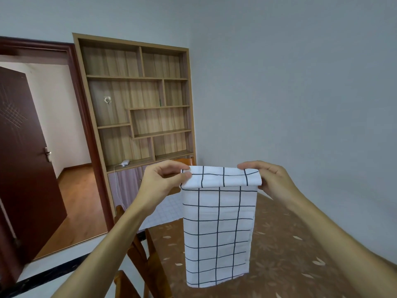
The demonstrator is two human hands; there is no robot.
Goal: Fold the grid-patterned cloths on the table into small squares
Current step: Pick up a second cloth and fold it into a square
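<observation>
From the head camera, both hands hold one white cloth with a black grid [219, 229] up in the air above the table [285, 244], which is covered in a brown leaf-patterned cover. The left hand [165, 179] pinches the cloth's upper left corner between thumb and curled fingers; the right hand [266, 177] grips the upper right corner the same way, thumb on top. The cloth's top edge is turned over toward the camera into a short flap between the two hands, and the rest hangs straight down as a long narrow panel, its lower edge over the table near the front. A second cloth with a finer grid [163, 209] lies flat on the table's far left part, behind the left wrist. Wooden chairs [141, 254] stand at the table's left side. Beyond are a wooden shelf unit [137, 100] and an open dark door [23, 160].
</observation>
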